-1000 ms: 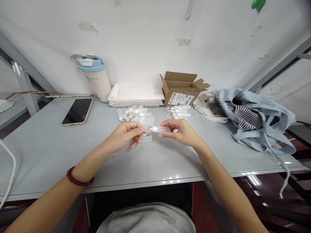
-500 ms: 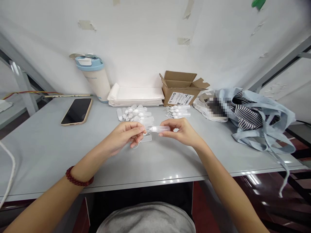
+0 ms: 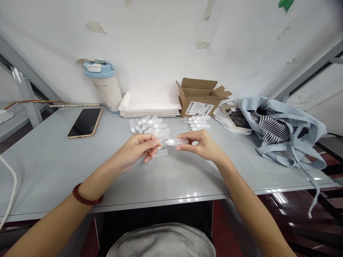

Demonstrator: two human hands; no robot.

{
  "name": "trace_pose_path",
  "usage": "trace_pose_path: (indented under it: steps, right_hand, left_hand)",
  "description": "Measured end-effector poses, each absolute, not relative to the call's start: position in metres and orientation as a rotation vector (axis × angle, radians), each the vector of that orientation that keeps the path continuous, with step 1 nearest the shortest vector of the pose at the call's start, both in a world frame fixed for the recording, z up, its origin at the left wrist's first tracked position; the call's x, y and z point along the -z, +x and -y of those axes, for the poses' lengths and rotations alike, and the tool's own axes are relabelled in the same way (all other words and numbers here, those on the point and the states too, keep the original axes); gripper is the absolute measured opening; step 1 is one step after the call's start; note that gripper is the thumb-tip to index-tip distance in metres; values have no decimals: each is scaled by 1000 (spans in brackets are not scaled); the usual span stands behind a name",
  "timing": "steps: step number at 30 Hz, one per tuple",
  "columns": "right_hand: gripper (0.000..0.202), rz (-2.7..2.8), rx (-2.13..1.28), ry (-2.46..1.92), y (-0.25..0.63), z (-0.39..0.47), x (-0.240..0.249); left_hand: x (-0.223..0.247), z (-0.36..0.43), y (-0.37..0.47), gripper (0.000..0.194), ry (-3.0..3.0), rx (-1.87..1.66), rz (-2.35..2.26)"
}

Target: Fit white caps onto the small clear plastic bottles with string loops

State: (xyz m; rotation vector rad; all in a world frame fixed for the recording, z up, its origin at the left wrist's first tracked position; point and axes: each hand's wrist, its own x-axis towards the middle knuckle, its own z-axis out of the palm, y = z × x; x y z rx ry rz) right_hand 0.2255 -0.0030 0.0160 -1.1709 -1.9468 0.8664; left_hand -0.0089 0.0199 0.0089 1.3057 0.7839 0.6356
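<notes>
Between the thumb and fingers of my right hand (image 3: 199,143) lies a small translucent white bottle (image 3: 177,142), held level with its capped tip pointing left. My left hand (image 3: 146,146) pinches a thin cord at that tip, a short gap from the bottle; its exact end is hidden by the fingertips. A pale loop and a small clear white piece (image 3: 161,152) show just below the left fingers. Behind the left hand is a pile of similar small bottles (image 3: 150,122) with cords. Another group of these bottles (image 3: 197,122) lies behind my right hand.
White padded envelopes (image 3: 151,105) are stacked by the wall, beside an open cardboard box (image 3: 198,98). A blue-lidded tumbler (image 3: 104,87) and a phone (image 3: 85,123) stand and lie on the left. A light blue cloth bag (image 3: 292,134) and a plastic bag (image 3: 227,119) are at right.
My right hand and the bottle have shifted very slightly to the right. My left hand has kept its place and its pinch.
</notes>
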Motion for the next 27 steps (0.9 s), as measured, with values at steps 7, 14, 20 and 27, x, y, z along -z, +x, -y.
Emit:
trace_pose_path:
  steps: [7,14,20,27]
  right_hand:
    - [24,1972,-836,-1191,225,4,-18]
    - [25,1988,-827,-1259,225,5,-18]
    - [30,2059,-784,-1233,225,5,-15]
    - [27,2122,-705,-1184,225,5,-13]
  left_hand:
    - [-8,-18,-8,26,1404,-652,-856]
    - [-10,-17,-6,20,1533,-677,-976]
    - [-11,-16,-4,19,1617,-644,-1039]
    - [-14,-16,-6,22,1648,-538,-1013]
